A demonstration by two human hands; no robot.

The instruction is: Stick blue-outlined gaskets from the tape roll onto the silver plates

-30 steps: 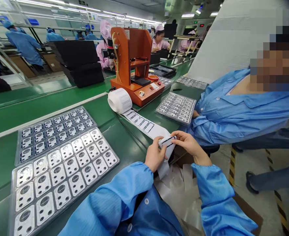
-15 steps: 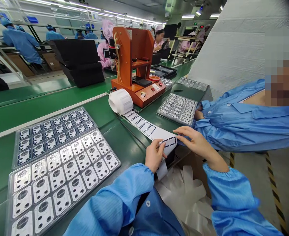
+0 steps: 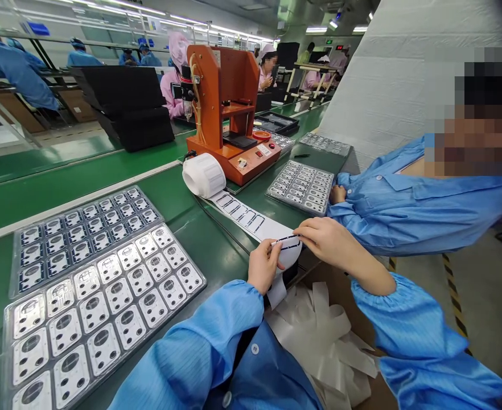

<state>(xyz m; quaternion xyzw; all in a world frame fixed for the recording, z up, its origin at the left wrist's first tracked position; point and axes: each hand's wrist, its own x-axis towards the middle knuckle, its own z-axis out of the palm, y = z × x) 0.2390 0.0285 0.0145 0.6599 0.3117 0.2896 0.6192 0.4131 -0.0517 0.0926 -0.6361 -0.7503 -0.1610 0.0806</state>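
Observation:
A white backing strip (image 3: 245,219) bearing black-outlined adhesive frames runs from a white roll (image 3: 204,174) toward me. At its near end, the strip curves down over the bench edge. My left hand (image 3: 263,266) pinches a narrow black-edged adhesive frame (image 3: 292,246) at its left side, close to the strip. The fingertips of my right hand (image 3: 325,240) are closed on the frame's right end. Whether the frame is fully off the backing I cannot tell. To the left lie a clear tray of silver plates (image 3: 118,293) and a tray of plates with dark frames (image 3: 89,225).
An orange press (image 3: 221,114) stands behind the roll. Beyond the strip lies another plate tray (image 3: 301,185), beside a co-worker in a blue smock (image 3: 404,210). Discarded backing strips (image 3: 319,336) pile up in a box below the bench edge. Black boxes (image 3: 125,108) stand further back.
My right hand has moved in and its fingers have closed on the frame's end. My left hand remains near the strip. The view has shifted slightly to the right.

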